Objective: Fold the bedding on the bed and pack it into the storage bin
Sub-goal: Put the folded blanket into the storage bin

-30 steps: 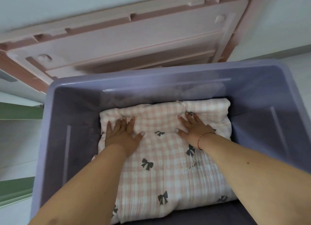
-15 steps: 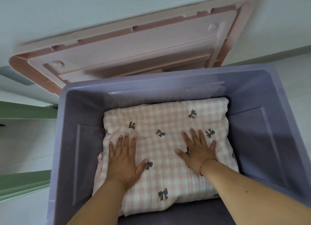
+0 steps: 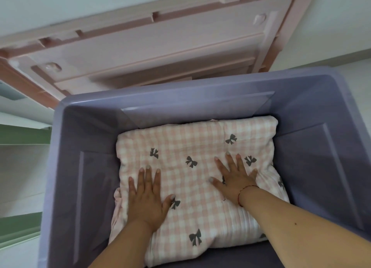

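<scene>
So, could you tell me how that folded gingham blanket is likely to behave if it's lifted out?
The blanket will probably flop and unfold: its edges already sag. It looks puffy, dimpling under the left hand and right hand, so likely light.

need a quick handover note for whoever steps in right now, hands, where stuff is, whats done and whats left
Left hand: flat, fingers straight, pressing on the folded pink-and-white checked quilt with grey bows.
Right hand: flat, fingers spread, pressing on the same quilt; a red string bracelet is on the wrist.
The quilt lies folded inside the lavender plastic storage bin, bare bin floor showing on both sides.
The pink plastic lid is off, propped beyond the bin's far rim.
Done: quilt folded and placed in the bin.
Left: finish flattening it. The bed is out of view, so I cannot tell whether more bedding remains.
</scene>
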### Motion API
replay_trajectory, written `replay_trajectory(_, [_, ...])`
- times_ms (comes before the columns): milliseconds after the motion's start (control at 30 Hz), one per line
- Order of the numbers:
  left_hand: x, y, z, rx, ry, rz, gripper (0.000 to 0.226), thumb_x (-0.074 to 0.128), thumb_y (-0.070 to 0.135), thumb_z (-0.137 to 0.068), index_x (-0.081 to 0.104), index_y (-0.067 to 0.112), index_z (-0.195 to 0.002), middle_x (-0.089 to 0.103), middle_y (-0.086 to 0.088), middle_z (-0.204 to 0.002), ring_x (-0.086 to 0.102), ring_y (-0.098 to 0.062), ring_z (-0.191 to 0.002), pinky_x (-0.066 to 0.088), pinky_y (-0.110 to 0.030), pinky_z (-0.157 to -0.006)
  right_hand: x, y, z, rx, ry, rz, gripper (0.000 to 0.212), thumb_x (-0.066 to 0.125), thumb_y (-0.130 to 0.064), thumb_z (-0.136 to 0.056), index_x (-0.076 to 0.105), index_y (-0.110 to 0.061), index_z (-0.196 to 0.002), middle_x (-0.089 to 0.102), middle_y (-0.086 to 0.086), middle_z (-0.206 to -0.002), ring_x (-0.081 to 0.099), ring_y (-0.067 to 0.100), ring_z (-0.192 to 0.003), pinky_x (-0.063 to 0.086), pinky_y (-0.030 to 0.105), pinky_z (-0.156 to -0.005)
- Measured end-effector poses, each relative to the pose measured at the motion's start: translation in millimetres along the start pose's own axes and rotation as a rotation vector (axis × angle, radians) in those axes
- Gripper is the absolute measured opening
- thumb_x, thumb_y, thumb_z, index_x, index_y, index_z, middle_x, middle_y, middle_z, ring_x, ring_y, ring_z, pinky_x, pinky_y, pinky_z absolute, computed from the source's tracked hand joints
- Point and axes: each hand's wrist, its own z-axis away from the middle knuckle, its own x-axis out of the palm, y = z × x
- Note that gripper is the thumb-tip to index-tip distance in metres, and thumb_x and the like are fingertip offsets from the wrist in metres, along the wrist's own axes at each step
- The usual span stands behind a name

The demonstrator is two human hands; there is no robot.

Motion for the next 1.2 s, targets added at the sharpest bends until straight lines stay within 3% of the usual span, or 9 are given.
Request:
replay_trajectory(67, [-3.5, 0.6, 3.3, -0.001, 0.013, 0.028, 0.081, 0.015, 0.064, -0.095, 0.036, 0.005, -0.146, 0.034, -0.021, -0.151, 0.023, -0.034, -0.142, 0.015, -0.057, -0.113, -7.6, 0.2, 1.7, 0.002, -0.02, -0.023, 0.08, 0.002, -0.082, -0.075, -0.019, -0.047, -0.144, -0.034, -0.01, -0.151, -0.032, 0.021, -0.14, -0.003, 0.068, -0.108])
replay_trajectory(200, [-8.4, 2.4, 10.0, -0.042, 0.022, 0.085, 0.079, 0.013, 0.06, -0.097, 0.04, 0.002, -0.143, 0.04, -0.022, -0.148, 0.025, -0.03, -0.14, 0.013, -0.053, -0.113, -16.1, -1.2, -3.2, 0.005, -0.022, -0.081, 0.099, -0.01, -0.086, -0.052, -0.014, -0.05, -0.144, -0.031, -0.011, -0.153, -0.031, 0.019, -0.141, -0.002, 0.067, -0.109])
replay_trajectory(367, [-3.6, 9.7, 12.7, -0.094, 0.013, 0.11, 0.077, 0.012, 0.061, -0.096, 0.032, 0.003, -0.144, 0.037, -0.021, -0.149, 0.018, -0.03, -0.145, 0.013, -0.053, -0.114, -21.2, -3.0, -19.2, -0.022, 0.015, -0.076, 0.069, 0.008, -0.078, -0.082, -0.011, -0.053, -0.144, -0.03, -0.012, -0.153, -0.033, 0.019, -0.139, -0.004, 0.066, -0.109])
replay_trajectory(533, [4.4, 19.3, 19.8, -0.168, 0.043, 0.143, 0.077, 0.013, 0.062, -0.095, 0.029, 0.005, -0.144, 0.037, -0.021, -0.15, -0.007, -0.023, -0.149, 0.006, -0.052, -0.118, -31.6, -3.0, -24.1, -0.06, 0.011, -0.049, 0.064, 0.01, -0.074, -0.086, -0.007, -0.054, -0.144, -0.027, -0.012, -0.154, -0.032, 0.018, -0.14, -0.007, 0.065, -0.11])
replay_trajectory(833, [10.6, 7.4, 5.4, -0.116, 0.02, 0.117, 0.078, 0.015, 0.062, -0.096, 0.039, 0.005, -0.143, 0.037, -0.018, -0.15, 0.003, -0.024, -0.149, 0.003, -0.052, -0.116, -34.4, -7.8, -24.3, -0.067, 0.029, -0.041, 0.064, 0.01, -0.074, -0.087, -0.005, -0.053, -0.145, -0.025, -0.013, -0.155, -0.03, 0.017, -0.141, -0.006, 0.065, -0.11])
replay_trajectory(900, [-4.0, 7.0, 7.4, -0.114, -0.032, 0.118, 0.089, 0.002, 0.068, -0.093, 0.036, 0.005, -0.146, 0.031, -0.018, -0.154, 0.004, -0.023, -0.148, -0.001, -0.051, -0.115, -39.4, -8.6, -15.4, -0.049, 0.013, -0.061, 0.064, 0.01, -0.073, -0.088, -0.001, -0.05, -0.147, -0.023, -0.013, -0.156, -0.026, 0.017, -0.142, -0.004, 0.063, -0.111])
replay_trajectory(1033, [-64.6, 12.2, 14.8, -0.102, -0.154, 0.142, 0.12, -0.039, 0.075, -0.058, -0.002, 0.013, -0.154, -0.008, -0.01, -0.162, -0.019, -0.022, -0.146, -0.032, -0.037, -0.106, -53.3, -13.7, 17.3, 0.011, 0.003, -0.148, 0.066, 0.011, -0.07, -0.09, 0.0, -0.044, -0.149, -0.015, -0.008, -0.159, -0.018, 0.018, -0.145, -0.001, 0.054, -0.116])
replay_trajectory(1133, [-114.1, 19.6, 24.8, -0.068, -0.181, 0.06, 0.126, -0.048, 0.07, -0.049, -0.006, 0.015, -0.154, -0.008, -0.011, -0.162, -0.01, -0.027, -0.149, -0.023, -0.038, -0.113, -68.0, -19.6, 51.1, 0.01, 0.027, -0.123, 0.066, 0.012, -0.067, -0.092, 0.0, -0.04, -0.151, -0.007, -0.003, -0.16, -0.01, 0.021, -0.147, 0.003, 0.049, -0.119])
replay_trajectory(1200, [-148.3, 25.5, 33.1, -0.045, -0.186, 0.033, 0.125, -0.047, 0.068, -0.05, -0.004, 0.014, -0.154, 0.005, -0.01, -0.162, 0.003, -0.025, -0.149, -0.009, -0.04, -0.12, -82.7, -23.7, 78.5, -0.012, 0.048, -0.129, 0.068, 0.014, -0.066, -0.093, 0.005, -0.033, -0.152, 0.002, 0.0, -0.16, -0.001, 0.022, -0.147, 0.01, 0.047, -0.119])
